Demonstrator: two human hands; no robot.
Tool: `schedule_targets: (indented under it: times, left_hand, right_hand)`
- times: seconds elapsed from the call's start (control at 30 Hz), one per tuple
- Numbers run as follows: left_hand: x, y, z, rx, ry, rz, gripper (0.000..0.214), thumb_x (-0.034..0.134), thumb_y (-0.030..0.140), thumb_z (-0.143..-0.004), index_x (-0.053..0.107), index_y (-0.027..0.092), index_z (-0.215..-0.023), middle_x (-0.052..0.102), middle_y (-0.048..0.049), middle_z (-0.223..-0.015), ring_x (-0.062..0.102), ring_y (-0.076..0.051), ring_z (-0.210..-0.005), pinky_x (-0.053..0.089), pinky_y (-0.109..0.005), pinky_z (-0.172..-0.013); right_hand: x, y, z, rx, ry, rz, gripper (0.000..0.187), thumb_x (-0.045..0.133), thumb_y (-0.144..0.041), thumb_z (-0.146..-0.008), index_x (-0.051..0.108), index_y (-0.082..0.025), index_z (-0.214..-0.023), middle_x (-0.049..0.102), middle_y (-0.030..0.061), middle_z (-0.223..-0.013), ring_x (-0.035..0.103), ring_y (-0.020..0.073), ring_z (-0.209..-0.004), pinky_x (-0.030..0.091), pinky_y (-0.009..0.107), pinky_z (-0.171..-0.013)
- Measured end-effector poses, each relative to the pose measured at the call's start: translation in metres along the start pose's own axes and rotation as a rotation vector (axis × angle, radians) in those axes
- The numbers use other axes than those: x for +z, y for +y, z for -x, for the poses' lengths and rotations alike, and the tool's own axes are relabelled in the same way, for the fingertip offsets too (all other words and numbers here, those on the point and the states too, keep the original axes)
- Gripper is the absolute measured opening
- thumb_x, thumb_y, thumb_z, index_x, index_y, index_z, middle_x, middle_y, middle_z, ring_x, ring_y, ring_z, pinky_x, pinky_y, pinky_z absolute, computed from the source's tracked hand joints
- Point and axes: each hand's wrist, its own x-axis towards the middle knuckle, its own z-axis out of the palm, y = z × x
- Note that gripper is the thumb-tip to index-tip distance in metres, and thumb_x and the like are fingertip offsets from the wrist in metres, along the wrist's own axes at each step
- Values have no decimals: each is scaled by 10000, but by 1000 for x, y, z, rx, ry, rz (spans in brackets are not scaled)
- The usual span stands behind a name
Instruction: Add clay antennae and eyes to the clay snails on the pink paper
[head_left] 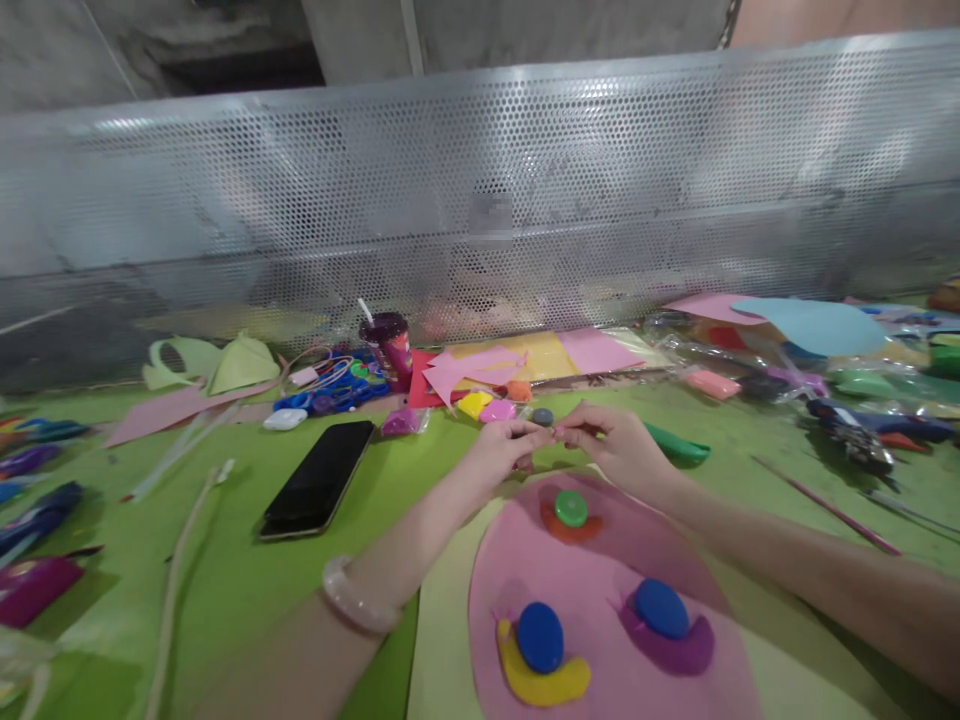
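My left hand [514,445] and my right hand [609,440] meet fingertip to fingertip above the top of a pink paper oval [600,600]. Both pinch a tiny pink bit [558,433] that looks like soft clay; the fingers partly cover it. On the oval lie two blue discs [540,637], one beside a yellow clay curve [540,683] and the other beside a purple clay curve [679,648]. Thin pink strands stick out near the discs. Nearest my hands, a green disc [571,509] rests on an orange clay piece [574,528].
A black phone [319,480] lies left of my left arm. Behind are a lidded cup with a straw [388,350], blue-handled scissors [322,390], coloured paper [600,350] and clay lumps [476,404]. A thin stick [825,505] lies at right. A perforated metal panel [480,200] borders the table.
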Motion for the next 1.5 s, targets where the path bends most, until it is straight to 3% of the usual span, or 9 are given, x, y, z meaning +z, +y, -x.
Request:
schedule_targets:
  times: [0.23, 0.57, 0.9, 1.0, 1.27, 1.5]
  left_hand:
    - [2, 0, 1, -40, 98, 77, 334, 776, 365, -577, 680, 129, -793, 407, 70, -506, 309, -30, -420, 332, -213, -469]
    - [3, -1, 5, -18, 70, 21, 390, 744, 437, -614, 679, 107, -812, 364, 79, -443, 307, -39, -398, 266, -205, -439]
    - [3, -6, 4, 23, 12, -57, 324, 734, 391, -615, 695, 136, -811, 497, 41, -536, 341, -42, -424, 275, -209, -447]
    - [4, -5, 4, 28, 17, -62, 327, 714, 414, -626, 681, 123, -772, 473, 46, -514, 344, -47, -422, 271, -212, -442]
    - [5, -2, 3, 34, 46, -103, 281, 655, 391, -679, 661, 126, -771, 402, 68, -444, 336, -60, -409, 271, -211, -440]
    - [7, -3, 4, -12, 33, -9, 304, 686, 410, -667, 647, 132, -783, 361, 84, -444, 293, -49, -400, 243, -210, -434]
  right_hand:
    - [-2, 15, -3, 56, 82, 62, 241, 450, -269, -840, 682, -203, -823, 686, 40, -827, 615, 150, -635, 488, 281, -566]
    - [4, 14, 7, -243, 104, 286, 225, 506, -358, -877, 631, -181, -814, 617, 44, -752, 549, 140, -603, 458, 274, -580]
    - [-6, 7, 10, -441, -142, 526, 196, 506, -312, -848, 634, -181, -918, 643, 122, -1000, 582, 256, -950, 499, 400, -825]
    - [-5, 8, 9, -402, -129, 519, 185, 530, -320, -832, 645, -195, -905, 634, 123, -1060, 575, 274, -1002, 504, 420, -837]
    - [6, 14, 6, -246, 11, 261, 205, 449, -242, -889, 646, -187, -901, 663, 78, -871, 629, 189, -805, 520, 337, -743]
    - [1, 7, 3, -41, -6, 90, 219, 442, -214, -859, 656, -193, -820, 667, 37, -776, 601, 152, -661, 488, 284, -605]
